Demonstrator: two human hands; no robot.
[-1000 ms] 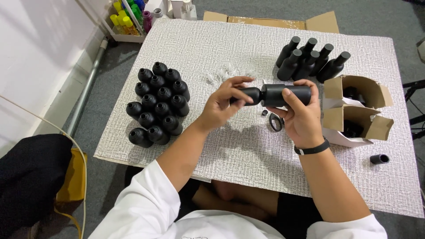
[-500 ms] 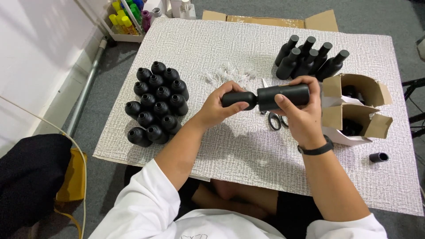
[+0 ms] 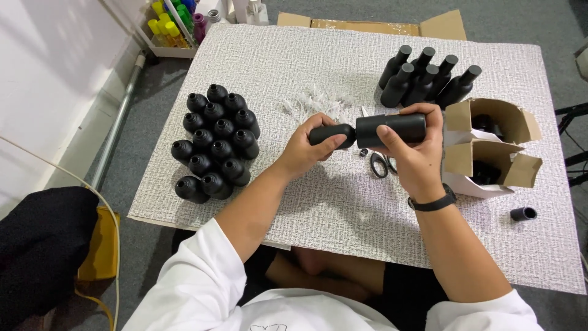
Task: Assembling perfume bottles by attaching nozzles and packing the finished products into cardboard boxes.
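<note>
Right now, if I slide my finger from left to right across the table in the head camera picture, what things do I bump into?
Cluster of capless black bottles → left hand → black bottle held sideways → right hand → open cardboard boxes → small black cap.

Scissors (image 3: pixel 381 164) half behind right hand (image 3: pixel 415 160), box (image 3: pixel 490 147) contents dark (unclear), coloured bottles (image 3: pixel 174 18) cut off by top edge

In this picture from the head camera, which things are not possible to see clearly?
- Head view: the joint between black bottle and black cap, covered by the right hand and left hand.
- Inside of the cardboard boxes, shadowed by flaps.
- Scissors, partly under the right hand.
- White small parts, too small.
</note>
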